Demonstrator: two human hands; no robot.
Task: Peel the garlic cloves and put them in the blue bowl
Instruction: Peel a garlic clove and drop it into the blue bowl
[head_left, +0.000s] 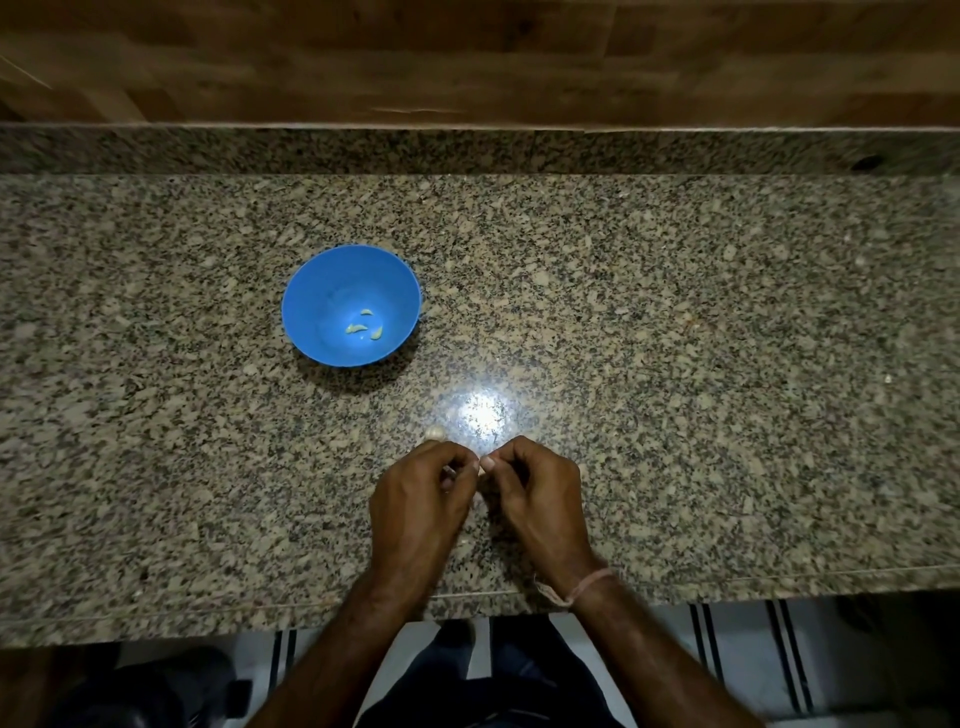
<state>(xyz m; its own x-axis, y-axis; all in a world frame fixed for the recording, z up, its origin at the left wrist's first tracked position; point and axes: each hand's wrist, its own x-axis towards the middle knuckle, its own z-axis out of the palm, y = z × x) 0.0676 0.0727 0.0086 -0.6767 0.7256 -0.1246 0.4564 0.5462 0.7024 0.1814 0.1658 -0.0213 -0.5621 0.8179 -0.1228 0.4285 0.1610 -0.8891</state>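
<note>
Below-right of the blue bowl (322, 280), my left hand (415, 499) and right hand (535, 493) pinch, apparently, one garlic clove (481, 470); the left hand is nearer the bowl.

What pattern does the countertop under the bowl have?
The countertop is speckled granite, beige with black flecks; head view shows it best.

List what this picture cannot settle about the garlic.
Head view:
Pale garlic clove, pinched between left hand and right hand: fingers cover it; skin left unknown.
Yellowish pieces in round blue plastic bowl: too small to count surely.
Pale garlic lump on speckled granite counter beyond left hand: small, glare nearby; peeled or not unclear.
</note>
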